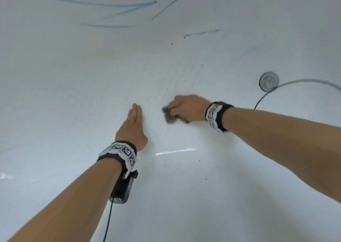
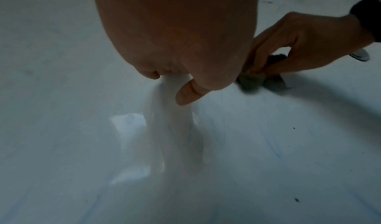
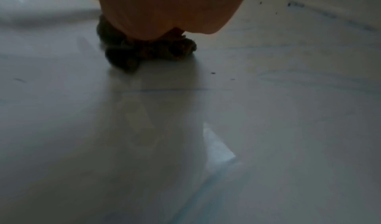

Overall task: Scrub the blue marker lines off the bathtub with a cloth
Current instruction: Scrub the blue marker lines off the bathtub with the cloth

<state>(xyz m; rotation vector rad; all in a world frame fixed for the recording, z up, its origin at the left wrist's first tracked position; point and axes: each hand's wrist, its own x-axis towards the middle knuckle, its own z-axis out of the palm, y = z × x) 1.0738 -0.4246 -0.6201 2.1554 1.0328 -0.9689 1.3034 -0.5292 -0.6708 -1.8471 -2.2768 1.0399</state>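
Down on the curved floor of the glossy white bathtub (image 1: 73, 86), the person's right hand (image 1: 188, 107) had its fingers curled around a bunched, dark grey-brown cloth (image 1: 170, 117), so that grip was closed on the cloth and pressed it against the tub surface; the left wrist view showed the thumb and fingers of that hand (image 2: 299, 45) pinching the wad (image 2: 253, 82) from above, and in the right wrist view the cloth (image 3: 148, 51) bulged out beneath the hand (image 3: 169, 7) and touched the floor. Just to its left, apart from the cloth, the left hand (image 1: 132, 129) lay flat on the tub with its fingers straight and together, holding nothing. Several blue marker lines (image 1: 96, 3) ran across the far wall of the tub, well apart from both hands: long crossing strokes at the upper left, one slanting stroke toward the upper right, a shorter level one below them, and a short dash further right. Faint bluish smears showed on the surface between the cloth and those strokes. Small dark specks were scattered over the tub. A round metal drain plug (image 1: 269, 81) sat to the right, beyond the right wrist, with a thin dark cable (image 1: 302, 80) curving past it. Both wrists wore black bands with white patterned marker tiles.
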